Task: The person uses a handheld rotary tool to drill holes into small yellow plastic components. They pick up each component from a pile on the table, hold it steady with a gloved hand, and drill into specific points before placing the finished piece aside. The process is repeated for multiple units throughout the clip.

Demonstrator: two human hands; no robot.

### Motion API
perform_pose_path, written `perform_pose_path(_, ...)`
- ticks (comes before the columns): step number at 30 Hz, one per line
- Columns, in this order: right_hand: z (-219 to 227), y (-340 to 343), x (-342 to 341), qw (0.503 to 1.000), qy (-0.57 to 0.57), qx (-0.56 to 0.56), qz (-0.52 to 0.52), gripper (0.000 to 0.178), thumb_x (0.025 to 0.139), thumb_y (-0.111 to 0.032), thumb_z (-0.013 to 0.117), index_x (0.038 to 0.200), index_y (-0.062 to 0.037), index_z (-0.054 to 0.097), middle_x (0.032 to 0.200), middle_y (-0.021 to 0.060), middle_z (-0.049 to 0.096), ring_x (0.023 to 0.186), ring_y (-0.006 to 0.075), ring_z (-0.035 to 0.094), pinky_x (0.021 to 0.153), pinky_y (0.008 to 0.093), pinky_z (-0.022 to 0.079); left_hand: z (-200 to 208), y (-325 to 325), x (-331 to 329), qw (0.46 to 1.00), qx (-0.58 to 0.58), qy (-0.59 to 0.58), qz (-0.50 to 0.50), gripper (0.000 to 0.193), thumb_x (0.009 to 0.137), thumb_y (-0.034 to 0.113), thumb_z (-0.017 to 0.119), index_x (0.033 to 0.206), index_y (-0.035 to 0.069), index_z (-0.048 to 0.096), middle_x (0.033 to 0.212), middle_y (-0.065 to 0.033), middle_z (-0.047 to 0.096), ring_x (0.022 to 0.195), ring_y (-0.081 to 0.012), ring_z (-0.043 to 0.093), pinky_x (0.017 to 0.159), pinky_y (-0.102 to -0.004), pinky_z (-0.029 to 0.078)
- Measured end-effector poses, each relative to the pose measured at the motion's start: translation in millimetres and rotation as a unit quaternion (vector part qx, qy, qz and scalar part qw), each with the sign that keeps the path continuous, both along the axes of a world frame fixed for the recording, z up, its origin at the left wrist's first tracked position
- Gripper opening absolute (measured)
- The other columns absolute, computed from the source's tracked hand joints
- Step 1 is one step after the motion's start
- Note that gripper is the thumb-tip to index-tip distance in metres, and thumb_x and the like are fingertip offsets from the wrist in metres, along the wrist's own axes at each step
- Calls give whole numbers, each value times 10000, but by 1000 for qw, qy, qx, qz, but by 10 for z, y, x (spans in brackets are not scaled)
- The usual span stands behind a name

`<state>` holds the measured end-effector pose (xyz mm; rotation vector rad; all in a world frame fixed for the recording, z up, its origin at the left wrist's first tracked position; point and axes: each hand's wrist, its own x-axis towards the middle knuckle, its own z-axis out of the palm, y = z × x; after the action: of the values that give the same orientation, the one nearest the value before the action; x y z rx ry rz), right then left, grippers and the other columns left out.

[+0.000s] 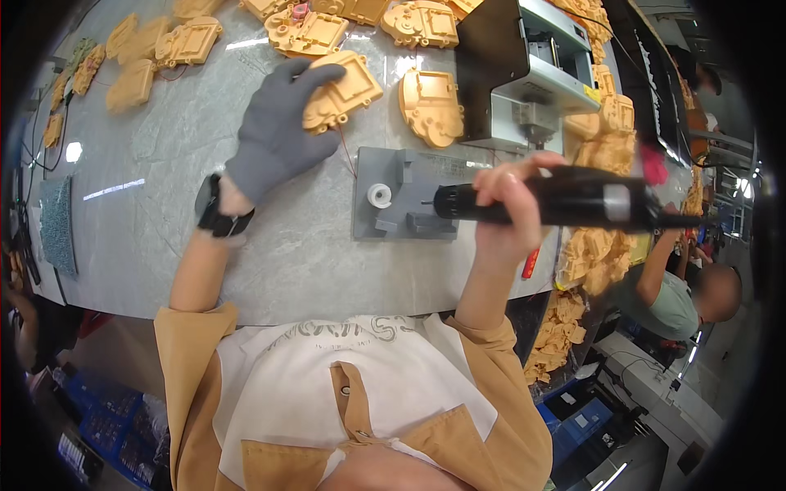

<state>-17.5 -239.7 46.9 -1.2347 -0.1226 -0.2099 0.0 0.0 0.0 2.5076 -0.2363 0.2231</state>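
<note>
My left hand point(282, 131), in a grey glove, grips a yellow-orange plastic housing point(348, 90) by its left side, above the table. A thin red wire hangs from the housing toward a grey fixture block point(385, 168) with raised stops and a white round piece point(379, 195). My bare right hand point(512, 196) is wrapped round a black electric screwdriver point(573, 196), held level with its bit pointing left over the fixture. Another yellow-orange housing point(431, 106) lies on the table behind the fixture.
Several more housings point(188, 41) lie along the far side of the grey table point(123, 221). A black-and-silver machine point(524, 90) stands at back right. Beyond it are heaps of yellow-orange parts point(602, 254). At far left lies a bluish mat point(57, 225). A co-worker point(675, 295) sits at the right.
</note>
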Motion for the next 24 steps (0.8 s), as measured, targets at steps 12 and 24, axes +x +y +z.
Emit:
perform_pose_path(12, 805, -779, 1416, 927, -252, -89, -262, 188, 659, 40, 562, 821, -39, 509, 668, 57, 538, 602, 192, 561, 723, 414, 479, 582, -541, -549, 954, -262, -81, -123, 605, 589, 77, 663, 1166, 145, 498, 1172, -159, 423, 1034, -289, 480, 887, -413, 416)
perform_pose_path(24, 934, -979, 161, 960, -273, 26, -61, 187, 778, -128, 494, 956, -79, 518, 656, 17, 458, 599, 148, 434, 682, 362, 350, 295, -788, -418, 975, 30, 7, -220, 631, 553, 249, 714, 1150, 204, 513, 1258, -151, 398, 1121, -376, 396, 943, -449, 349)
